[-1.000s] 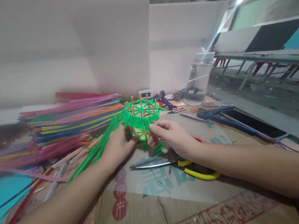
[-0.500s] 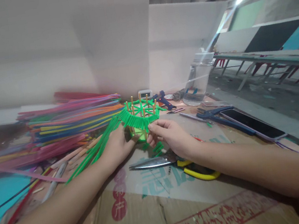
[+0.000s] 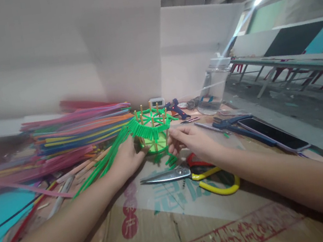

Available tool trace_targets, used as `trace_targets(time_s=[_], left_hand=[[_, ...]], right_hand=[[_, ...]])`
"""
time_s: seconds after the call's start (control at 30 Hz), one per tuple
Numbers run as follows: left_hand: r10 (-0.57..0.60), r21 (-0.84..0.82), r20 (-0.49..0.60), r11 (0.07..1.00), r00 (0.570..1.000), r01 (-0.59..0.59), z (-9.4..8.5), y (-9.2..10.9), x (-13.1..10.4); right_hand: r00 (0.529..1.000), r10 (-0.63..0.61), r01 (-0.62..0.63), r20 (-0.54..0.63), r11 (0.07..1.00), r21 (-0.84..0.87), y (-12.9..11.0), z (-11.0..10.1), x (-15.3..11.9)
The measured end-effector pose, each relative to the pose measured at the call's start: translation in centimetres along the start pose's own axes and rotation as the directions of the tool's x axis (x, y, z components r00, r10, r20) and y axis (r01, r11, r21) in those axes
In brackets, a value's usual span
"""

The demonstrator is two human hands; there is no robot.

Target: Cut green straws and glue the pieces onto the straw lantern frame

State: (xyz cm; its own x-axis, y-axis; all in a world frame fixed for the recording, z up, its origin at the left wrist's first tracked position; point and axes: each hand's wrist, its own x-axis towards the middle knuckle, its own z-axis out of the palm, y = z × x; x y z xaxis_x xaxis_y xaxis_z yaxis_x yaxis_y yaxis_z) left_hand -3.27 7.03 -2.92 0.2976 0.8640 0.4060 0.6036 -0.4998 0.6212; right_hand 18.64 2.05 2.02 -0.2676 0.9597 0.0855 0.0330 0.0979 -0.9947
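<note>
A small round frame of green pipe cleaners [image 3: 153,133] stands on the table, with several upright wooden sticks rising through it and a pale green disc [image 3: 156,143] at its base. My left hand [image 3: 127,155] grips the frame's left side, thumb toward the base; its other fingers are partly hidden. Long loose green pipe cleaners [image 3: 100,169] trail past that wrist. At the frame's right side, my right hand [image 3: 187,139] is closed in a pinch, and what sits between the fingertips cannot be made out. Short green pieces [image 3: 171,160] lie below it.
Scissors with yellow handles [image 3: 220,185] lie in front of my right hand. Bundles of coloured pipe cleaners [image 3: 83,127] fill the left. A glue gun [image 3: 176,109], water container [image 3: 213,86], pliers [image 3: 239,127] and phone [image 3: 274,134] lie behind and right.
My right hand has shifted slightly right, away from the frame's front, uncovering more of the pale green base and the scissors' handles. The frame has turned or shifted a little left.
</note>
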Motion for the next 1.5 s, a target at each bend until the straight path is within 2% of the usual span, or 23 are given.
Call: trace_targets(time_s=[0.07,0.17,0.27,0.43,0.6,0.77,0.9,1.13,1.23,1.37,1.5], left_hand=[[0.007,0.037,0.015,0.999,1.0,-0.007,0.0,0.0,0.0],[0.029,0.054,0.021,0.998,0.999,-0.03,-0.1,-0.2,0.1],[0.04,0.072,0.016,0.997,0.999,-0.041,0.0,-0.4,0.1],[0.043,0.089,0.017,0.995,0.999,-0.044,0.2,-0.7,0.2],[0.055,0.076,0.015,0.996,0.998,-0.056,0.3,-0.9,0.2],[0.047,0.079,0.012,0.996,0.999,-0.048,0.3,-0.9,0.2],[0.043,0.087,0.013,0.995,0.999,-0.044,0.2,-0.7,0.2],[0.053,0.091,-0.009,0.994,0.999,-0.052,0.1,-0.6,0.1],[0.046,0.1,-0.011,0.994,0.999,-0.045,0.2,-0.7,0.0],[0.045,0.105,-0.016,0.994,0.999,-0.043,0.2,-0.8,0.1],[0.056,0.075,0.008,0.996,0.998,-0.056,0.2,-0.7,0.2]], right_hand=[[0.992,-0.097,0.089,-0.075,0.991,-0.101,-0.4,-1.5,0.4],[0.951,-0.251,0.21,-0.179,0.953,-0.219,-0.5,-4.3,1.8],[0.918,-0.336,0.248,-0.21,0.9,-0.359,0.2,-7.3,3.5],[0.919,-0.291,0.14,-0.267,0.872,-0.469,1.7,-11.3,5.3],[0.913,-0.235,0.014,-0.335,0.835,-0.549,1.6,-13.2,5.8],[0.92,-0.23,-0.066,-0.319,0.709,-0.702,1.3,-14.3,6.1],[0.924,-0.244,-0.08,-0.295,0.63,-0.772,1.8,-14.7,7.7],[0.972,-0.12,-0.086,-0.201,0.616,-0.783,2.6,-13.6,12.1],[0.973,-0.08,-0.124,-0.215,0.605,-0.786,2.8,-12.5,13.4],[0.95,-0.074,-0.191,-0.305,0.636,-0.748,3.0,-11.4,13.9],[0.937,-0.105,-0.154,-0.333,0.731,-0.665,2.0,-11.1,12.8]])
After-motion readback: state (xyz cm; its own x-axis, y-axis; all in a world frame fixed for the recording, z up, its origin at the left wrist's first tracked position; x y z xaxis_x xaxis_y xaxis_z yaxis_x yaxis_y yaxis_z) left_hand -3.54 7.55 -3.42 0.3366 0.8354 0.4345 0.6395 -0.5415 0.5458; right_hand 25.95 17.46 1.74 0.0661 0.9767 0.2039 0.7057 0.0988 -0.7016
